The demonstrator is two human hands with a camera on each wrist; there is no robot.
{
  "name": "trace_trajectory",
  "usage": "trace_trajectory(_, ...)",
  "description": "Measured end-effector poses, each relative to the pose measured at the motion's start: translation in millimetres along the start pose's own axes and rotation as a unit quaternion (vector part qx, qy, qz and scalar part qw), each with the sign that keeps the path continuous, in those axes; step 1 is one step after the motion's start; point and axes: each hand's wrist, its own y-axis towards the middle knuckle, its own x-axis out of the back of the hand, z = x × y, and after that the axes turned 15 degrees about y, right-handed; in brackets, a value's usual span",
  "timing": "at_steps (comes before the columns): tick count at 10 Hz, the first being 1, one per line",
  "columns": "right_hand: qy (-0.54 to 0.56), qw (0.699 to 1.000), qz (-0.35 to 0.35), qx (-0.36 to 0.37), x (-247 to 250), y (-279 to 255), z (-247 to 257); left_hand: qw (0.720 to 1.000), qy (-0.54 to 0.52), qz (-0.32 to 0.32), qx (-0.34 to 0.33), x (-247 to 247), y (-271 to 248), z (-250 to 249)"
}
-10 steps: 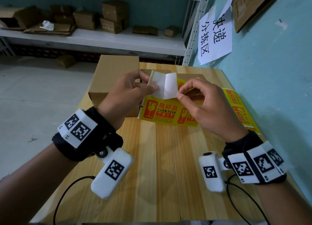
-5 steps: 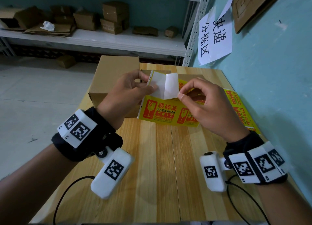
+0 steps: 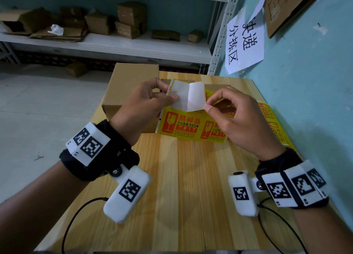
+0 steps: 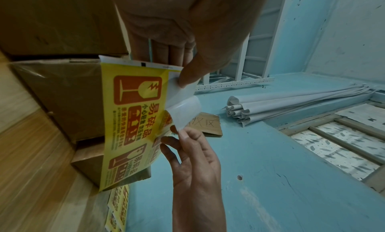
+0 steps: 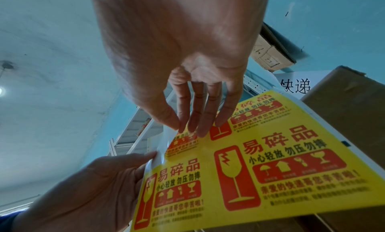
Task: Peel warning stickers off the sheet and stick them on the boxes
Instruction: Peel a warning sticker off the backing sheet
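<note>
A yellow sticker sheet [image 3: 183,126] with red fragile marks is held upright over the wooden table [image 3: 183,177]. My left hand [image 3: 167,93] pinches its top left corner, thumb on the bare white backing [image 3: 177,93]. My right hand [image 3: 209,106] pinches the lower corner of a half-peeled sticker [image 3: 196,95], whose white back faces me. In the left wrist view the sticker [image 4: 183,110] curls off the sheet [image 4: 133,120] between both hands. The right wrist view shows the sheet's printed face [image 5: 270,161]. A large cardboard box [image 3: 133,78] stands behind my left hand, a lower box [image 3: 217,86] behind the sheet.
A second strip of yellow stickers [image 3: 275,124] lies along the table's right edge by the blue wall [image 3: 305,82]. A white shelf [image 3: 114,47] with several cardboard boxes stands beyond the table. Bare wood lies between my wrists.
My right hand has drawn the sticker's corner slightly further right, so a little more of it is off the backing. The left hand has held still.
</note>
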Motion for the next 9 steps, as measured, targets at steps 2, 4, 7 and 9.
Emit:
trace_trajectory(2, 0.001, 1.0, 0.0, -0.001, 0.4, 0.5, -0.1, 1.0, -0.007, -0.007, -0.001, 0.5, -0.1, -0.9)
trace_trajectory(4, 0.0, 1.0, 0.0, -0.002, 1.5, 0.7, -0.3, 1.0, -0.005, -0.007, 0.0, 1.7, 1.5, 0.3)
trace_trajectory(7, 0.0, 1.0, -0.003, -0.004, 2.7, 1.0, -0.9, 1.0, -0.008, -0.003, -0.003, 2.6, 0.7, -0.5)
trace_trajectory(9, -0.004, 1.0, -0.002, -0.003, 3.4, 1.1, -2.0, 1.0, -0.008, -0.003, -0.001, 3.0, 1.2, -0.7)
